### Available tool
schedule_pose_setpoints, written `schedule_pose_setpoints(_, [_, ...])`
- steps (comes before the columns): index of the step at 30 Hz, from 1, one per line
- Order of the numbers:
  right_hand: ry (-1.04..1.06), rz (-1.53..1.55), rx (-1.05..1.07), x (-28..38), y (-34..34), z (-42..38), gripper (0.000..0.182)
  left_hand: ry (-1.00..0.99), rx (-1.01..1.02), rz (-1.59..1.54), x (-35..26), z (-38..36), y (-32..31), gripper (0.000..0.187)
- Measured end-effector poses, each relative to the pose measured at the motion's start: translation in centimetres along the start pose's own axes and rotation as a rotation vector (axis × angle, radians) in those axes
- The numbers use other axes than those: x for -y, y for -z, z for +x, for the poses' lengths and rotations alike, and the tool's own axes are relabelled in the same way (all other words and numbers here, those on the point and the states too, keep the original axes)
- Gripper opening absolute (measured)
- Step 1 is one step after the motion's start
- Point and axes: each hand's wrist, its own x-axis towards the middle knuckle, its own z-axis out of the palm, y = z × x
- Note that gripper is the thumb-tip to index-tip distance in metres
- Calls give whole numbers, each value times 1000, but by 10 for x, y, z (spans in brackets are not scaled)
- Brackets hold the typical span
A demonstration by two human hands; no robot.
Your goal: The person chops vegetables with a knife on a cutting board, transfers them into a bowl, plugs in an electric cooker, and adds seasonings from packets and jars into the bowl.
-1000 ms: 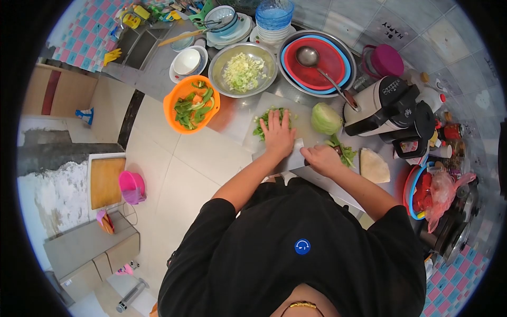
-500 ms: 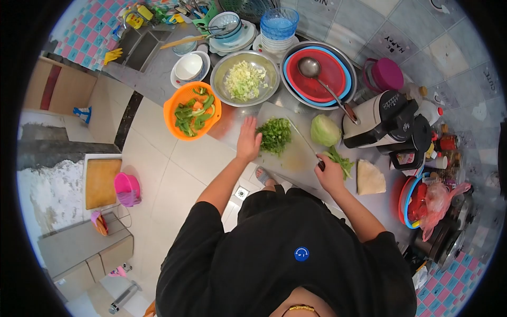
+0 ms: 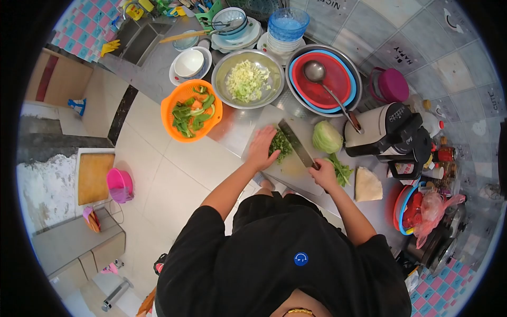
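My right hand [image 3: 324,173] is wrapped round the handle of a cleaver [image 3: 297,142]. Its broad blade slants up and left, flat face showing, along the right side of a pile of chopped greens [image 3: 281,147]. Against the pile's left side rests my left hand [image 3: 261,149], fingers stretched and thumb apart, covering some of the greens. Both hands are over a pale cutting board [image 3: 291,168]. A cut cabbage [image 3: 327,137] lies right of the blade, with uncut leafy greens [image 3: 342,170] just beyond my right hand.
Behind the board stand a steel bowl [image 3: 216,84] of chopped cabbage and stacked basins [image 3: 299,79] with a ladle. An orange colander [image 3: 167,117] of greens sits left, at the counter edge. To the right are a pale wedge [image 3: 368,185] and a kitchen appliance [image 3: 369,126].
My left hand has moved right onto the edge of the chopped greens. The cleaver has turned to show its flat face and shifted to the pile, which looks narrower.
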Motion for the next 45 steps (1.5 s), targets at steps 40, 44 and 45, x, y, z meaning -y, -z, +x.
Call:
schedule_pose_setpoints(40, [-153,895,283,232,-25,116,47,17,-686,-165,-7,180,125,56])
schedule_pose_setpoints(44, [-266,869,352,243,-29,144,46,155,-685,-65,25,185,113,39])
schedule_pose_setpoints(45, [-315,865,374,244,-27,147,46,185,-677,-73,33,188,111,37])
